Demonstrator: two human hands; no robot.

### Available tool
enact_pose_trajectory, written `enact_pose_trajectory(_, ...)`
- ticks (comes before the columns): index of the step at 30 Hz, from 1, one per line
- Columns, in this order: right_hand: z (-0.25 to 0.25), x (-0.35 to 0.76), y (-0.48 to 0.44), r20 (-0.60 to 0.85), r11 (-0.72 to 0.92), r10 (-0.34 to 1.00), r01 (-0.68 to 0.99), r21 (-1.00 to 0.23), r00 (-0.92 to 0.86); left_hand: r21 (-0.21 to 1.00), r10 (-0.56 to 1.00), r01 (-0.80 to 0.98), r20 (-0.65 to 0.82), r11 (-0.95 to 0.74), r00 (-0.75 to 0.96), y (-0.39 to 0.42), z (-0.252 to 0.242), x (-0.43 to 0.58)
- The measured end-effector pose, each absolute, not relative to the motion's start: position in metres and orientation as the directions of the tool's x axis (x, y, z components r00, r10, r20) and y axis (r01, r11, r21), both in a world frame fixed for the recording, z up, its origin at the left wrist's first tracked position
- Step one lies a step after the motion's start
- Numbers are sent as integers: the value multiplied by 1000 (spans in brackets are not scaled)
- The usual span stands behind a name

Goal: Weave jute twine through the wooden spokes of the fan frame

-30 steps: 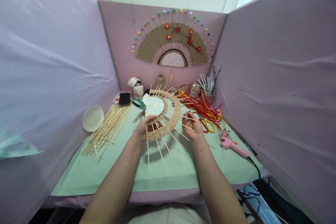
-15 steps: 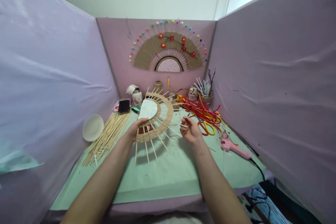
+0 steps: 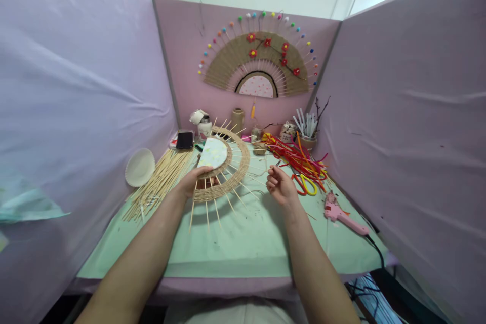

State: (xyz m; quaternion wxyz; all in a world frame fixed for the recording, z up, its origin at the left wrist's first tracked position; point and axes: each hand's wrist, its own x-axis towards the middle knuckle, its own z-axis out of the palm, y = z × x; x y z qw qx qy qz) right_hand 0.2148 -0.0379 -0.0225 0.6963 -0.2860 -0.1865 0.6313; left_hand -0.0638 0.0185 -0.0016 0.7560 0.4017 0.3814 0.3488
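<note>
Head view: your left hand (image 3: 194,183) grasps the woven fan (image 3: 216,193) at its lower left part, thumb on top beside the pale patterned half-disc (image 3: 213,153) and fingers behind the spokes. The fan is raised above the green-covered table (image 3: 246,258), left of centre in front of you, with its straight edge toward the left. Bare stick ends project past the outer woven band; between this band and the inner one, the spokes are exposed.

Your right hand (image 3: 280,186) is to the right of the fan, apart from the woven band, with its fingers curled in toward the thumb. You cannot tell from this view whether a thin strand is pinched between the fingertips.

Locate the surrounding items as follows. Just right of your right hand lie the scissors with red and yellow handles (image 3: 311,187); behind them is a heap of red and orange fuzzy stems (image 3: 294,156). The pink glue gun (image 3: 347,220) lies farther right, its cord running off the table edge. To your left, the loose thin sticks (image 3: 163,180) lie beside the white bowl (image 3: 140,168). At the rear stands the twine spool (image 3: 237,120), below the decorated fan (image 3: 220,67) on the pink panel (image 3: 170,35).
</note>
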Motion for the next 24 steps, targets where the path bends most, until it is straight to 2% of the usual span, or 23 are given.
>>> enact_pose_trajectory(4, -21, 214, -39, -116, 18, 986, -762, -648, 123, 875, 822, -180, -326, 449, 467, 19, -2, -68)
enact_pose_trajectory(15, -18, 211, -44, -108, -54, 993, -660, -750, 42, 828, 796, -300, -255, 473, 550, 15, -7, -72)
enact_pose_trajectory(21, -20, 206, -45, -51, -49, 999, -623, -780, -15, 842, 719, -233, -236, 487, 654, 9, -13, -67)
enact_pose_trajectory(24, -20, 205, -45, -41, -26, 999, -623, -781, 11, 842, 703, -213, -246, 496, 667, 11, -16, -67)
